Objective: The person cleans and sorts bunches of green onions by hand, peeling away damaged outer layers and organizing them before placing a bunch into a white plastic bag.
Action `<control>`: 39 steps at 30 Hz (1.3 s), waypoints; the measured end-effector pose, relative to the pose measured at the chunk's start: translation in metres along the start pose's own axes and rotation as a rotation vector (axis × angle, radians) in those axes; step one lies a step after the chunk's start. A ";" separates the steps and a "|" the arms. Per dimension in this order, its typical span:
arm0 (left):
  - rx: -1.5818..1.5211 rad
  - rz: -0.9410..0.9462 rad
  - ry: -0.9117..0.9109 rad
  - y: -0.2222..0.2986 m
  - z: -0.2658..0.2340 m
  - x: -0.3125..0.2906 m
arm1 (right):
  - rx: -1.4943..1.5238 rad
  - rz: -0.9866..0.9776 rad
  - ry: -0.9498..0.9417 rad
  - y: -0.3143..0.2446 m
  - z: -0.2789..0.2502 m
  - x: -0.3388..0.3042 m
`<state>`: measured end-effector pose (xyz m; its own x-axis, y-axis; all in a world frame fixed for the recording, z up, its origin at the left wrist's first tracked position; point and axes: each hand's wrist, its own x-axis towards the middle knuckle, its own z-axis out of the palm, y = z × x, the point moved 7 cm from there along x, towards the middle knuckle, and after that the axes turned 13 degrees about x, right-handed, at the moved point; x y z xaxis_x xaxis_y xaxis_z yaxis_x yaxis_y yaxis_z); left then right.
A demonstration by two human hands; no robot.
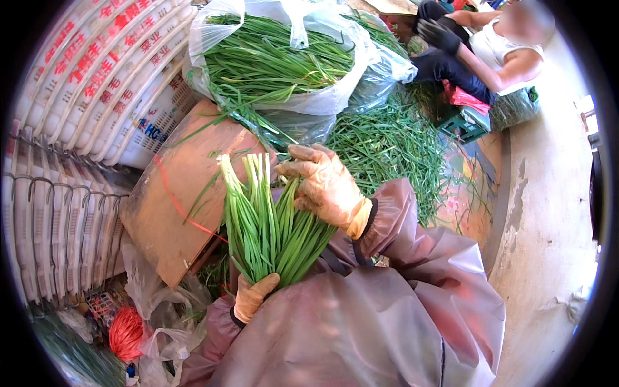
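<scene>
A thick bunch of garlic chives (267, 226) stands upright before my body, its pale cut ends at the top. My left hand (255, 295), in a tan glove, is closed round the lower, leafy part of the bunch. Higher up, my right hand (325, 184), gloved the same way, lies against the right side of the stalks near the pale ends. Its upper fingers are bent and reach toward the stalks; the fingertips lower down touch the leaves. Whether it pinches any stalk is hidden.
Beyond my hands, a plastic bag (322, 100) bulges with chives. Loose leaves (387, 155) cover the floor. A wooden board (193, 187) lies left, beside stacked white crates (109, 84). Red twine (126, 332) lies lower left. Another person (509, 58) sits at upper right on a green crate (461, 126).
</scene>
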<state>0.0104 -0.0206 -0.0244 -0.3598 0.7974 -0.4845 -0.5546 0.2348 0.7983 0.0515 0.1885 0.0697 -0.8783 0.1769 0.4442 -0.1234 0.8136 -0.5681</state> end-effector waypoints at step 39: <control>0.033 -0.058 0.008 0.000 0.005 -0.003 | 0.058 0.349 -0.386 0.053 0.020 -0.011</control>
<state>0.0154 -0.0203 -0.0205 -0.3339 0.7778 -0.5325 -0.5491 0.2987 0.7805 0.0456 0.2186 0.0201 -0.9767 0.2058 -0.0603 0.1912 0.7085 -0.6793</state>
